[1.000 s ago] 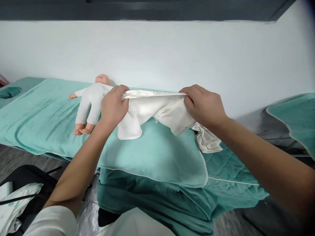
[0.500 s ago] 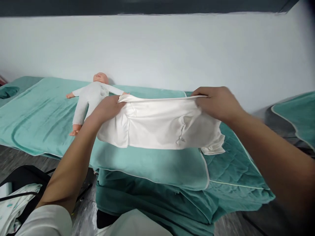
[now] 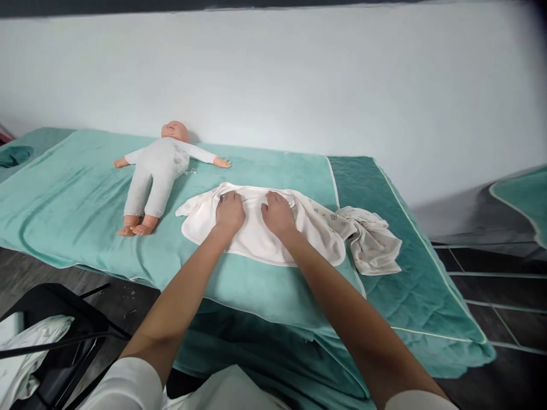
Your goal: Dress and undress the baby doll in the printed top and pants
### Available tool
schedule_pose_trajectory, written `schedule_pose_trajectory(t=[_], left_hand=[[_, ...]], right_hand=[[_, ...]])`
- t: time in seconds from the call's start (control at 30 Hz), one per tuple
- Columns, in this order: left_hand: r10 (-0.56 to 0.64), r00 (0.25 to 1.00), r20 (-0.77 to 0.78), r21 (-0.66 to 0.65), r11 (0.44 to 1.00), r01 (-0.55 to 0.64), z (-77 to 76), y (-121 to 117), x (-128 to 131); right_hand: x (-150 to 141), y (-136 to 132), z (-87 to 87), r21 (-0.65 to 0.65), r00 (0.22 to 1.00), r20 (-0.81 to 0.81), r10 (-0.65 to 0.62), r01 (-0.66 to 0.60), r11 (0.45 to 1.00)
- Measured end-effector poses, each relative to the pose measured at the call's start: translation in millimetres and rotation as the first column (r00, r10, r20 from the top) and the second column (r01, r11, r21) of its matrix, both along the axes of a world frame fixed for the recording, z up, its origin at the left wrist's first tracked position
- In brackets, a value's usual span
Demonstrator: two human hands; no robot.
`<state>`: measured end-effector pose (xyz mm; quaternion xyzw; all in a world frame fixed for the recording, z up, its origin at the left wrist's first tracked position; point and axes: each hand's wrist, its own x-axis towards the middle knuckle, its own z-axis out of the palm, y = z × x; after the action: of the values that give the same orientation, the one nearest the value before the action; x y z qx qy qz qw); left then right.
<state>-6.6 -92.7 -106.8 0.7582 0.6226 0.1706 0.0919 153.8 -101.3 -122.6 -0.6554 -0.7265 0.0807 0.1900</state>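
A white baby garment (image 3: 307,228) with a small print on its outer side lies spread on the light green bed cover. My left hand (image 3: 231,212) rests on its upper middle, fingers curled down into the cloth. A short way to the right, my right hand (image 3: 280,215) is closed on the same garment, its fingertips partly hidden. Beyond the garment's right end a crumpled printed cloth (image 3: 376,245) touches it; I cannot tell whether the two are joined. A baby doll (image 3: 158,165) in a white suit lies on its back to the left, arms spread.
The light green cover (image 3: 77,199) lies over a darker quilted bed (image 3: 410,285) against a white wall (image 3: 273,85). At lower left stands a black chair (image 3: 81,319) with printed white cloth (image 3: 47,336) on it. A metal bed frame (image 3: 491,276) shows at right.
The garment, held up by its top edge with my hands wide apart, now lies on the cover. My hands have come down and inward to its middle. The doll has stayed put.
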Motion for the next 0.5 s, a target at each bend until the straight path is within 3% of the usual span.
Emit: schedule_pose_trajectory(t=[0.17, 0.33, 0.5], left_hand=[[0.127, 0.987, 0.095, -0.032, 0.992, -0.124, 3.4, 13.5, 4.7], [0.155, 0.969, 0.191, -0.001, 0.987, -0.158, 1.4, 19.3, 15.9], [0.158, 0.971, 0.182, -0.031, 0.987, -0.155, -3.5, 45.4, 19.6]], right_hand=[[6.8, 10.4, -5.3, 0.002, 0.987, 0.062, -0.152, 0.152, 0.988], [7.0, 13.8, -2.1, 0.057, 0.984, 0.109, -0.139, 0.134, 0.989], [12.8, 30.4, 3.7, 0.014, 0.985, 0.128, -0.119, 0.119, 0.993]])
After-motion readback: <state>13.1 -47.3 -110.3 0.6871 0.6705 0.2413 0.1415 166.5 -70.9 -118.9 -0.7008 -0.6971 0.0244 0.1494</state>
